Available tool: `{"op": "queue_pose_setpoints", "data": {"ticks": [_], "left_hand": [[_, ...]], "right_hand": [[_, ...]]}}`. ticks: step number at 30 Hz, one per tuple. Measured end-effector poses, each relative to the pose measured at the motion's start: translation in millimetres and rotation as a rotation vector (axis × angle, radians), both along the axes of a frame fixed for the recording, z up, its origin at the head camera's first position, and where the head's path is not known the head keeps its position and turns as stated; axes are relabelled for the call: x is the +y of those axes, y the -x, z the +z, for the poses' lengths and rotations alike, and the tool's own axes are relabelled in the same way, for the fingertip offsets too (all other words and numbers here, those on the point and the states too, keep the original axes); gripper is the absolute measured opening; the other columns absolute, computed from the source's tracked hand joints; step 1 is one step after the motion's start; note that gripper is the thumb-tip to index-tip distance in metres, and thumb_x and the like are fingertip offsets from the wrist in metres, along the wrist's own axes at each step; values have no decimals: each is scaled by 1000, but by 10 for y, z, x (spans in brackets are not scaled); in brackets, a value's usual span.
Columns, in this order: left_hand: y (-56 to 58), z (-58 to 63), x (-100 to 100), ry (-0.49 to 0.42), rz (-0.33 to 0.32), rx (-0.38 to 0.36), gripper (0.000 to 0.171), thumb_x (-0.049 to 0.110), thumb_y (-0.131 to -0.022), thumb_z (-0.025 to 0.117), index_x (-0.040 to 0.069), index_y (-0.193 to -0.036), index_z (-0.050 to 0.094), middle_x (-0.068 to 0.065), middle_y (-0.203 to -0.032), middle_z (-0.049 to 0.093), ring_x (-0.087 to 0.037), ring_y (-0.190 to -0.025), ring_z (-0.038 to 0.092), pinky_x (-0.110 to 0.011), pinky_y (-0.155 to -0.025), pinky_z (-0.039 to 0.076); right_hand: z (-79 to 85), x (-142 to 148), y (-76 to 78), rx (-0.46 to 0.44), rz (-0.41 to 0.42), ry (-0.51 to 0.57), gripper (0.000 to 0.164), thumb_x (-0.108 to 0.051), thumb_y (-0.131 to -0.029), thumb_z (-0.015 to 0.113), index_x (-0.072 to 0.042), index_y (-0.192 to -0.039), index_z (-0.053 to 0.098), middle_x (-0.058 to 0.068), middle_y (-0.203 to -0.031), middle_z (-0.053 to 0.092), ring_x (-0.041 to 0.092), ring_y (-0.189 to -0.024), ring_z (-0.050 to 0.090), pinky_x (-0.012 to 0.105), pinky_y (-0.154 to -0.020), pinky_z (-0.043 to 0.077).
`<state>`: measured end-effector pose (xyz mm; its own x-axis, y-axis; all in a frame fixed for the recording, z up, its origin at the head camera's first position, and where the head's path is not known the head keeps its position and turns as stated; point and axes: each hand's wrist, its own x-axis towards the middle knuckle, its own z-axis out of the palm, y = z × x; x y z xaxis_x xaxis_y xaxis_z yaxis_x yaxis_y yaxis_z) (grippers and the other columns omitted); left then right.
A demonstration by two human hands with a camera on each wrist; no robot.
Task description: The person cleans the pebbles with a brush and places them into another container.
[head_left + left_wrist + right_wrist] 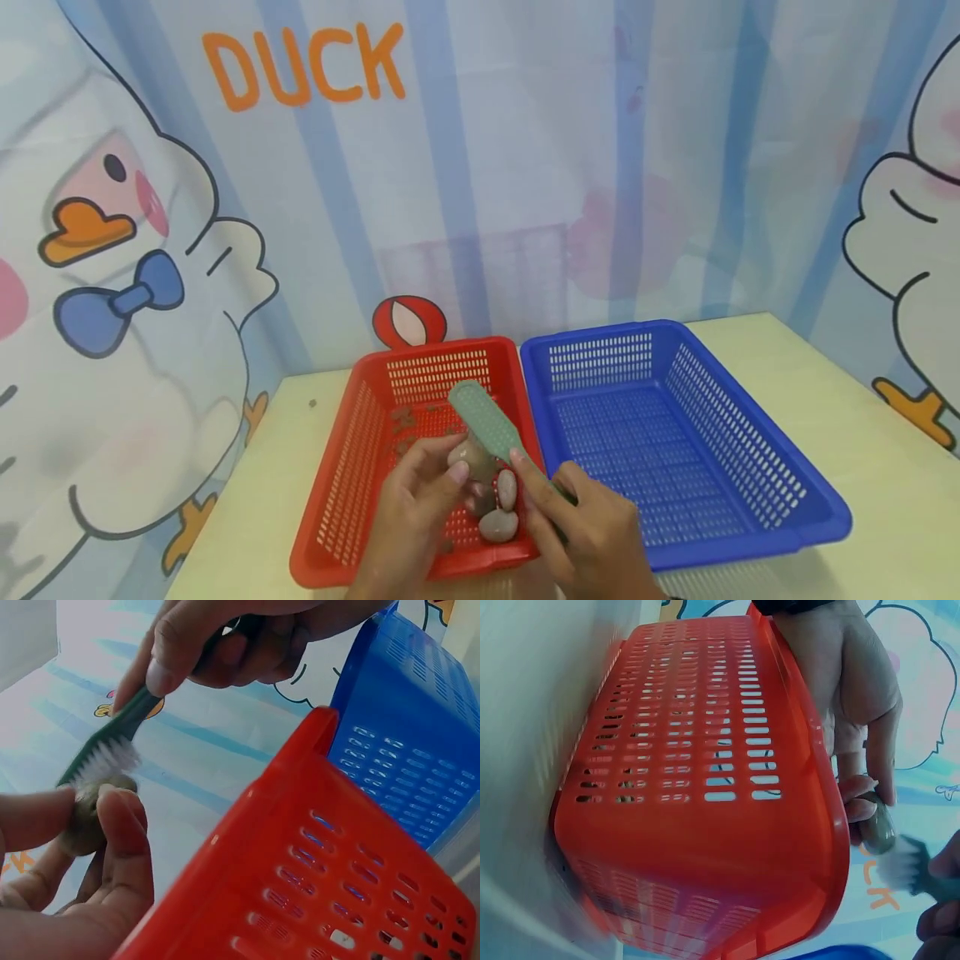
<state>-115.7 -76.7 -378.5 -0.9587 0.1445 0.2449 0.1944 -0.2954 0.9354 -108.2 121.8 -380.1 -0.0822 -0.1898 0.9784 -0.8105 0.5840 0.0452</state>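
My left hand (412, 512) pinches a brownish-grey stone (86, 825) between thumb and fingers, above the front part of the red basket (330, 508). With my right hand (592, 529) I grip a green brush (483, 417), its forefinger laid along the handle. In the left wrist view the white bristles (112, 759) face down against the top of the stone. The right wrist view shows the brush head blurred at the stone's edge. Below the hands, several smooth stones lie in the red basket, among them a grey oval one (498, 526) and a speckled one (507, 490).
A blue basket (652, 450) stands right beside the red one on the pale yellow table (757, 350). Small brown bits (403, 419) lie toward the back of the red basket. Behind the table hangs a cloth (510, 167) printed with ducks.
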Motion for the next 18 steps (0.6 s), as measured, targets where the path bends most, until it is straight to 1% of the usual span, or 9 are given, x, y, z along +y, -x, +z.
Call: {"op": "queue_pose_setpoints", "data": {"ticks": [3,5,8,10,12,13,15,18], "left_hand": [[31,35,6,-79,50,-19,41,23,-103,60,2,-137,51,-23,-124,54,-32,-99,65,-40,-89,54],[56,49,13,-153,92,-35,45,26,-102,60,2,-139,49,-21,-131,52,-33,-109,64,-42,-93,52],[70,57,7,-237,153,-35,47,27,-102,60,2,-140,48,-19,-139,49,-34,-121,58,-43,-98,48],[68,54,-1,-259,184,-33,46,24,-102,61,2,-141,49,-18,-141,50,-32,-125,55,-42,-101,46],[60,52,-10,-237,206,-25,45,21,-101,63,1,-140,51,-19,-138,52,-31,-123,55,-40,-100,47],[54,50,-12,-216,218,-30,44,19,-100,65,1,-138,53,-20,-135,54,-31,-119,57,-39,-98,49],[37,46,-14,-137,239,-39,42,17,-97,69,2,-134,57,-19,-130,56,-29,-113,59,-36,-92,52],[5,50,-19,-21,244,-30,41,14,-93,73,0,-129,60,-18,-125,57,-27,-107,62,-37,-87,53]], "right_hand": [[12,13,11,-17,3,24,35,-22,-105,46,-7,-124,72,-4,-69,37,-3,-56,22,9,-45,19],[27,11,5,0,37,12,35,-21,-105,46,-7,-124,72,-4,-69,38,-3,-56,22,9,-45,18],[51,-20,-25,39,118,-25,34,-20,-104,48,-3,-115,75,-5,-68,38,-3,-56,20,10,-47,16],[62,-48,-49,53,155,-50,34,-19,-103,48,-1,-110,76,-6,-68,37,-3,-57,18,10,-48,14],[67,-72,-59,68,165,-60,34,-18,-102,48,0,-105,77,-6,-68,37,-3,-57,18,10,-49,13],[68,-80,-56,76,164,-61,35,-18,-102,48,1,-104,77,-5,-68,36,-3,-57,17,11,-48,13],[64,-89,-54,71,143,-55,35,-19,-102,48,0,-104,77,-5,-68,36,-3,-57,16,11,-48,12],[53,-94,-29,71,102,-45,34,-21,-103,49,-1,-107,77,-5,-67,36,-2,-56,15,11,-47,12]]}}
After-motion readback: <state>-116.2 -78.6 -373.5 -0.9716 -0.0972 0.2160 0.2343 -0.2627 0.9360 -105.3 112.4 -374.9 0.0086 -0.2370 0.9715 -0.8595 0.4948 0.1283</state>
